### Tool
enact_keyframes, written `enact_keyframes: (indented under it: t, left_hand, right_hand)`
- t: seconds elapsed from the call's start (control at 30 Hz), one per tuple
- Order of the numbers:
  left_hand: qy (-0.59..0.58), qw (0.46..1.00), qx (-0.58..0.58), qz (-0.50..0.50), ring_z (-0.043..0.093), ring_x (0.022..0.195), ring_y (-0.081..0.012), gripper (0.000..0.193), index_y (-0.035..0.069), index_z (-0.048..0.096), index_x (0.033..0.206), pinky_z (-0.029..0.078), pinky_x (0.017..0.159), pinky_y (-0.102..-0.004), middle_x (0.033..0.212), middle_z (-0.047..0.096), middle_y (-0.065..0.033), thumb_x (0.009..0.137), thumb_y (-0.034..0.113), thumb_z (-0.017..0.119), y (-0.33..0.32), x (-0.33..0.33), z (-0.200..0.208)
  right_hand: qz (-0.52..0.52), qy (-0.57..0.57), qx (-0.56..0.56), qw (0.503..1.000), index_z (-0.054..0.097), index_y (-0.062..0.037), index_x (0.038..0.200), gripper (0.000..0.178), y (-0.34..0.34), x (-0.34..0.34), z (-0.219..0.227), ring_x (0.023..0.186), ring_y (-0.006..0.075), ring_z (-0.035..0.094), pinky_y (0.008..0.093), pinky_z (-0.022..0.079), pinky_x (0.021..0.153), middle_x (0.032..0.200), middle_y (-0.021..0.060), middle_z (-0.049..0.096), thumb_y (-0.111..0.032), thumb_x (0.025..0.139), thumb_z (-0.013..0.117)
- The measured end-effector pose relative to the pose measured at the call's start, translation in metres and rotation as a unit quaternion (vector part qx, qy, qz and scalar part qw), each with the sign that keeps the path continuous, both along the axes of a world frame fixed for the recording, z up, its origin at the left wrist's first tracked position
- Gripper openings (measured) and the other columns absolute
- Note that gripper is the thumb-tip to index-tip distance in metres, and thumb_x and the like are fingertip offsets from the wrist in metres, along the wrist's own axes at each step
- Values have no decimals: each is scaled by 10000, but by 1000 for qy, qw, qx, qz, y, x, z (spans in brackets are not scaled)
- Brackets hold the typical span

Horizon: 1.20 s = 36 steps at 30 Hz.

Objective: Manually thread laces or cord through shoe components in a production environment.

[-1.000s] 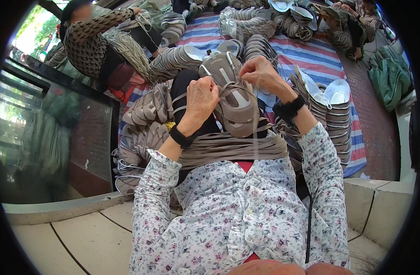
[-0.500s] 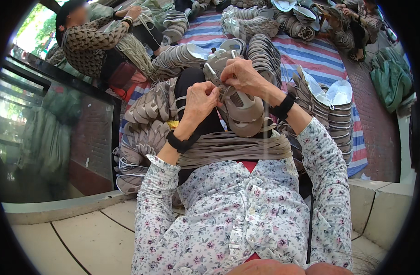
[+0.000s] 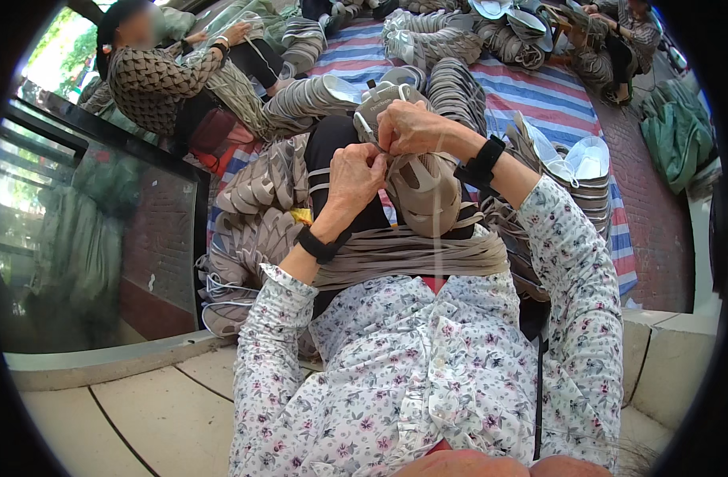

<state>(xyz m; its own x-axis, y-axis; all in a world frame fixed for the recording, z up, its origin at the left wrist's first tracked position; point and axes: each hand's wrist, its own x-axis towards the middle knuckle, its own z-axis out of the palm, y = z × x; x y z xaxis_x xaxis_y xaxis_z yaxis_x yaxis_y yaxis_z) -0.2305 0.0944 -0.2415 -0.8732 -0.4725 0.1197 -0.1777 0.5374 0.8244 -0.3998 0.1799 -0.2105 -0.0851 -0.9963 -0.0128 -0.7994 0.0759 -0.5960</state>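
On my lap rests a taupe sneaker upper (image 3: 424,199), toe toward me and tongue pointing away. My left hand (image 3: 354,183) is closed in a pinch beside its left edge, over my dark-trousered knee. Bent across the upper's lacing area, my right hand (image 3: 416,129) is closed too, its fingertips almost meeting the left's. Between the two pinches runs a short piece of grey-brown shoelace (image 3: 375,146); its ends are hidden by my fingers. A thick bundle of matching shoelaces (image 3: 404,258) lies across my lap, nearer my body.
Stacked uppers (image 3: 261,183) lie at my left, and another stack (image 3: 590,183) stands at my right on a striped sheet (image 3: 531,91). One co-worker (image 3: 153,79) sits at the far left, another (image 3: 618,40) at the far right. A glass panel (image 3: 94,238) borders the left.
My right hand has shifted slightly left, nearer my left hand, while its wrist has risen. The upper has tilted a little. At the far left, the co-worker's hands have moved apart.
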Motion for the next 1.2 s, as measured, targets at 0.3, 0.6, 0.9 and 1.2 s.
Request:
enact_keyframes:
  t: [0.3,0.6,0.9,1.2]
  left_hand:
    - [-38,995,95,7,618,568,-88,173,-50,691,853,515,509,-233,658,653,-51,899,116,680,-13,1,5]
    - [118,964,-238,-8,611,843,-343,298,53,651,1063,497,701,-427,935,558,-135,783,-20,583,-18,-11,0]
    - [99,976,-193,-17,618,782,-303,174,90,679,960,498,680,-406,891,535,-108,805,41,618,-20,1,1]
    - [117,956,-267,-33,623,701,-251,188,56,677,928,492,631,-361,909,546,-83,775,125,763,13,-4,12]
  right_hand:
    - [-1,56,-1,998,695,-85,738,49,4,6,-2,949,247,509,420,359,785,851,9,594,-72,692,703]
    - [62,178,-138,972,627,12,887,109,21,21,-4,1023,348,543,490,473,855,1009,134,566,-3,780,640]
    - [-30,189,-368,910,494,-22,879,153,75,-130,35,695,319,447,400,420,659,808,147,464,80,772,533]
    - [-149,-162,-169,961,711,-50,1032,226,83,-49,16,792,156,604,309,496,687,893,84,612,-98,814,674]
